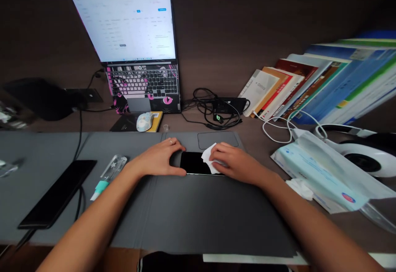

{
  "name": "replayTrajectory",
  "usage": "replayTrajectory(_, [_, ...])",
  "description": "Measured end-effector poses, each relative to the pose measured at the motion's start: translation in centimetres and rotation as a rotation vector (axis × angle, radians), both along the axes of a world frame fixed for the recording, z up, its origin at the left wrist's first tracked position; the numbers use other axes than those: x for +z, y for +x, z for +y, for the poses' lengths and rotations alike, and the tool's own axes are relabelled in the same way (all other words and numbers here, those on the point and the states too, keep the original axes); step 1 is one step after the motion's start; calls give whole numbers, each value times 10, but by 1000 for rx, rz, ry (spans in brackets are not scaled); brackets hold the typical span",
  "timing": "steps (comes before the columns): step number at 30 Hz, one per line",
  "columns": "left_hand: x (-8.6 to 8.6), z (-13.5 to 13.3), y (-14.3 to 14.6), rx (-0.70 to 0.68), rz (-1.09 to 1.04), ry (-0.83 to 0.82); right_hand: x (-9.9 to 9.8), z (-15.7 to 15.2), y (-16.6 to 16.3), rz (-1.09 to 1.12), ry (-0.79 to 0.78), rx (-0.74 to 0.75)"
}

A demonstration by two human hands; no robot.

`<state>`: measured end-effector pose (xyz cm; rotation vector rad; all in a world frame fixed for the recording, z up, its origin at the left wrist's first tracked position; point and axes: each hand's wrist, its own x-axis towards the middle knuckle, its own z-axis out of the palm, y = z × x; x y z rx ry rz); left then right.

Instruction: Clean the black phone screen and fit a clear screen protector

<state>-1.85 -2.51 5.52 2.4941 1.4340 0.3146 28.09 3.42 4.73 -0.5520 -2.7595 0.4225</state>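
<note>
A clear bottle (111, 170) lies on the grey mat (216, 214) beside the left forearm (114, 206); a sideways swing could knock it, and whether it holds liquid I cannot tell. The left hand's (161, 158) grip spans the left end of the black phone (191, 162), which lies flat on the mat; if that slackened, a sideways push might slide the phone. The right hand's (236, 162) grip pinches a white tissue (208, 154) over the screen. Farther right, a tissue pack (318, 171) rests on the bench (260, 140), its contents hidden.
</note>
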Motion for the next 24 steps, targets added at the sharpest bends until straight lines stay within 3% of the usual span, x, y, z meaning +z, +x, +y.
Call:
replayTrajectory(6, [-4, 2, 4, -2, -38, -59, 0, -4, -6, -9, 14, -12])
replayTrajectory(14, [-8, 9, 7, -44, -89, -46, 0, -20, -30, -154, 77, 140])
replayTrajectory(24, [-4, 8, 7, -71, -107, -67, 8, -30, -34, -140, 3, 306])
